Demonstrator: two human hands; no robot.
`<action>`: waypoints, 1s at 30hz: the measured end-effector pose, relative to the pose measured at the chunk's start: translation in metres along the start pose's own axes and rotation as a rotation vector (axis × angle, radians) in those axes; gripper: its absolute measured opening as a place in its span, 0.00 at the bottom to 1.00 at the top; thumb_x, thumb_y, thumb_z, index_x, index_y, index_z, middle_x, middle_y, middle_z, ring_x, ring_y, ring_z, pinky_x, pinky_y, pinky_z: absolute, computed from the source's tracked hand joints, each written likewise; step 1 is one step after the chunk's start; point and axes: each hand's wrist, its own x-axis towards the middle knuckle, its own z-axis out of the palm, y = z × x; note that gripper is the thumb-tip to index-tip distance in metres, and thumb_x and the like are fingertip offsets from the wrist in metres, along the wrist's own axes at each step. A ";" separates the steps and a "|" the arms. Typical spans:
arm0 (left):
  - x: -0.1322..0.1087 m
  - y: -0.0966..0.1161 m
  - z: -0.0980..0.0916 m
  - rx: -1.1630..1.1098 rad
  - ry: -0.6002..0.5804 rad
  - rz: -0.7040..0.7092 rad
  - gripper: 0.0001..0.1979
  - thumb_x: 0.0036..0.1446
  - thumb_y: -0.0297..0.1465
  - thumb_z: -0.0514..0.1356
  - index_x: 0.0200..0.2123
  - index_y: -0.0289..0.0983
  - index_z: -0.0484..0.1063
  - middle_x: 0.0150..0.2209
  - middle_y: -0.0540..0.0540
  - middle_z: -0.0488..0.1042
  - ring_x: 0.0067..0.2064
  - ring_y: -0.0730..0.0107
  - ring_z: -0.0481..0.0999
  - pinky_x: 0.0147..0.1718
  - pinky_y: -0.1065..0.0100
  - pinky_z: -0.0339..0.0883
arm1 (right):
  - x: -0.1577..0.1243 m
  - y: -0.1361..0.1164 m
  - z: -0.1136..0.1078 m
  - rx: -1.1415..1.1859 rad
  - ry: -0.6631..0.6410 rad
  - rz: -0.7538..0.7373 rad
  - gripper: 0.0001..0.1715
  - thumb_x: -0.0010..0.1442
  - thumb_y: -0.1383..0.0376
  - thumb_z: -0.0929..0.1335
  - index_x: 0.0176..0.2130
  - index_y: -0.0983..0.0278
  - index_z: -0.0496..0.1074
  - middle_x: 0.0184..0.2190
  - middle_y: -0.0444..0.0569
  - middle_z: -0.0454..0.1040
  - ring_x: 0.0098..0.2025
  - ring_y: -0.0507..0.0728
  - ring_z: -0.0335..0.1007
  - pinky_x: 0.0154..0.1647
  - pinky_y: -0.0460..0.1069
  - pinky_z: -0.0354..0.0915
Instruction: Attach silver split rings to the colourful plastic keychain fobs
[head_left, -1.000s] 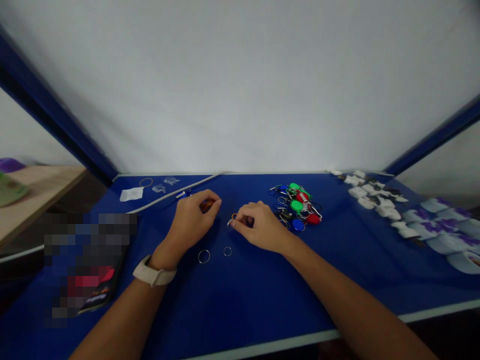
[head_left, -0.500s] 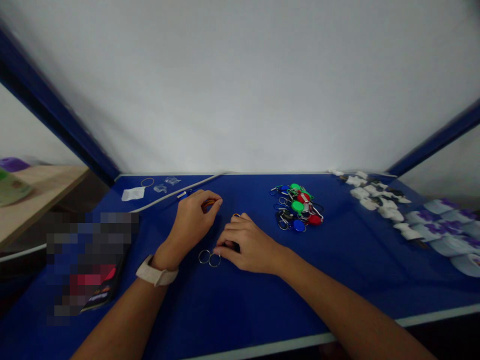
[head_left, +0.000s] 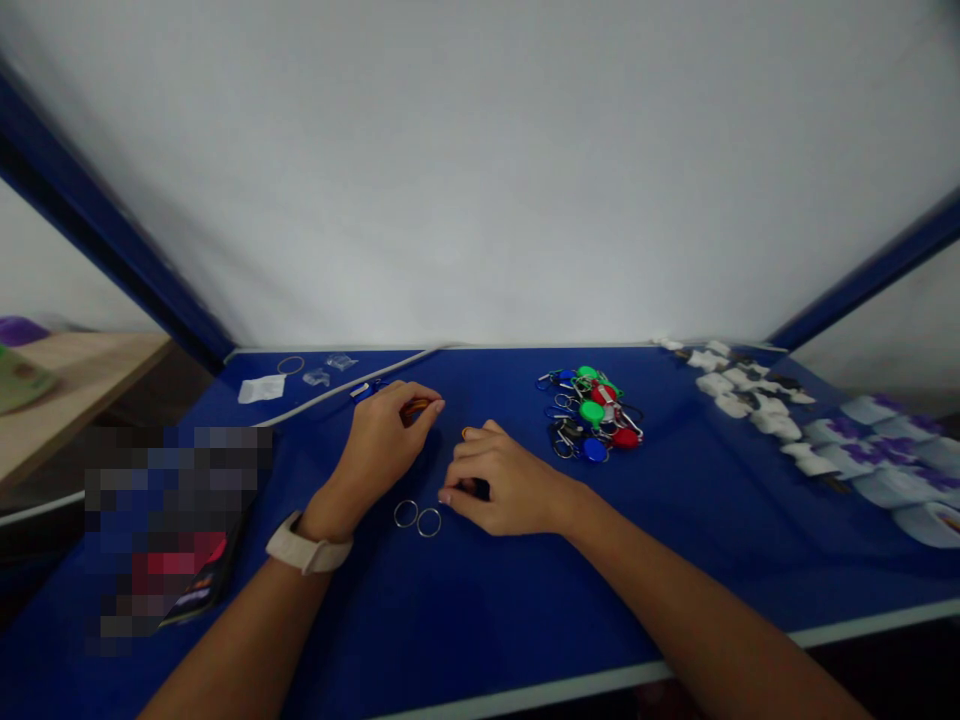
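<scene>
- Left hand [head_left: 386, 432]: curled up, fingertips pinching a small orange-and-dark piece [head_left: 415, 407], too small to say exactly what it is. Looks like a proper grip to me.
- Right hand [head_left: 506, 480]: fingers bent over a dark object [head_left: 474, 488] resting right by the fingertips. Can't tell if it's actually gripped or just touching.
- Small orange ring [head_left: 466, 432]: sitting on the blue counter [head_left: 525, 620] just past the right hand, between the two hands.
- Two split rings [head_left: 417, 518]: lying flat side by side, just near of the gap between the hands.
- White watch band [head_left: 307, 545]: on the left wrist.
- Keychain pile [head_left: 592, 415]: green, red and blue tags with metal rings, tangled together right of the hands toward the far edge.
- Far left corner: a single metal ring [head_left: 290, 365], a white packet [head_left: 260, 389] and clear plastic bits [head_left: 316, 378].
- Right side: rows of white pieces [head_left: 742, 385] and white items with purple print [head_left: 877, 450].
- Near left: a blurred-out patch [head_left: 172, 530] covers whatever's there.
</scene>
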 end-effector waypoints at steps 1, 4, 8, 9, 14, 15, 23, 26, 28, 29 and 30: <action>0.000 0.000 0.000 -0.024 -0.009 -0.012 0.08 0.60 0.34 0.62 0.38 0.36 0.79 0.36 0.44 0.81 0.38 0.63 0.80 0.40 0.64 0.72 | 0.000 0.001 -0.001 -0.018 -0.004 0.004 0.15 0.63 0.62 0.68 0.25 0.63 0.71 0.25 0.44 0.71 0.37 0.55 0.65 0.51 0.55 0.53; 0.001 -0.002 0.001 -0.087 -0.051 -0.042 0.09 0.58 0.35 0.64 0.38 0.37 0.80 0.37 0.43 0.81 0.37 0.63 0.80 0.39 0.63 0.73 | -0.001 0.005 -0.006 -0.042 -0.004 0.015 0.20 0.63 0.64 0.67 0.21 0.63 0.65 0.22 0.42 0.69 0.35 0.54 0.64 0.53 0.56 0.52; 0.001 -0.003 0.001 -0.118 -0.095 -0.045 0.09 0.56 0.35 0.66 0.38 0.38 0.81 0.38 0.44 0.81 0.37 0.63 0.80 0.40 0.62 0.73 | 0.000 0.015 -0.010 -0.064 0.104 0.079 0.20 0.67 0.63 0.64 0.23 0.64 0.64 0.24 0.42 0.67 0.31 0.52 0.62 0.46 0.52 0.53; 0.001 -0.003 0.001 -0.132 -0.111 -0.057 0.09 0.56 0.35 0.66 0.38 0.38 0.80 0.37 0.44 0.82 0.36 0.64 0.80 0.39 0.63 0.73 | 0.000 0.018 -0.010 -0.074 0.141 0.104 0.20 0.67 0.63 0.63 0.24 0.63 0.64 0.24 0.41 0.67 0.30 0.52 0.61 0.44 0.51 0.53; 0.000 -0.002 0.002 -0.277 -0.218 -0.165 0.13 0.54 0.36 0.67 0.42 0.37 0.79 0.31 0.47 0.81 0.24 0.70 0.76 0.28 0.67 0.72 | 0.002 0.028 -0.008 -0.142 0.291 0.235 0.16 0.69 0.63 0.61 0.29 0.64 0.68 0.24 0.42 0.69 0.30 0.52 0.63 0.41 0.50 0.51; -0.001 -0.002 0.002 -0.306 -0.232 -0.174 0.14 0.54 0.36 0.67 0.43 0.37 0.78 0.30 0.47 0.80 0.24 0.70 0.77 0.28 0.67 0.72 | 0.003 0.029 -0.008 -0.153 0.309 0.250 0.15 0.69 0.64 0.61 0.31 0.64 0.68 0.25 0.43 0.69 0.30 0.53 0.64 0.41 0.50 0.51; -0.001 -0.002 0.003 -0.381 -0.300 -0.207 0.16 0.58 0.34 0.63 0.48 0.35 0.76 0.30 0.46 0.81 0.29 0.67 0.81 0.34 0.64 0.77 | 0.002 0.032 -0.008 -0.166 0.329 0.250 0.11 0.68 0.65 0.62 0.34 0.64 0.71 0.28 0.44 0.74 0.33 0.54 0.67 0.42 0.51 0.51; 0.000 -0.001 0.002 -0.454 -0.310 -0.235 0.17 0.59 0.32 0.61 0.51 0.33 0.74 0.33 0.45 0.82 0.31 0.66 0.82 0.38 0.62 0.78 | 0.002 0.032 -0.007 -0.147 0.329 0.235 0.09 0.67 0.66 0.63 0.35 0.63 0.71 0.29 0.44 0.74 0.33 0.54 0.68 0.42 0.51 0.51; 0.000 0.000 0.002 -0.500 -0.330 -0.240 0.18 0.60 0.31 0.60 0.53 0.32 0.73 0.34 0.44 0.82 0.32 0.66 0.82 0.39 0.60 0.79 | 0.002 0.031 -0.006 -0.132 0.324 0.229 0.08 0.66 0.66 0.63 0.37 0.63 0.71 0.30 0.44 0.75 0.34 0.54 0.68 0.43 0.51 0.51; 0.000 0.000 0.001 -0.520 -0.341 -0.241 0.18 0.60 0.30 0.60 0.53 0.32 0.72 0.34 0.43 0.82 0.33 0.65 0.82 0.40 0.59 0.79 | 0.002 0.031 -0.006 -0.126 0.322 0.227 0.07 0.66 0.66 0.63 0.37 0.63 0.71 0.30 0.44 0.75 0.34 0.54 0.68 0.43 0.51 0.52; 0.000 0.001 0.001 -0.539 -0.350 -0.242 0.18 0.60 0.30 0.60 0.53 0.32 0.72 0.34 0.43 0.81 0.33 0.65 0.82 0.40 0.59 0.79 | 0.002 0.031 -0.006 -0.123 0.322 0.227 0.07 0.67 0.65 0.63 0.38 0.63 0.71 0.31 0.45 0.75 0.35 0.55 0.69 0.43 0.51 0.52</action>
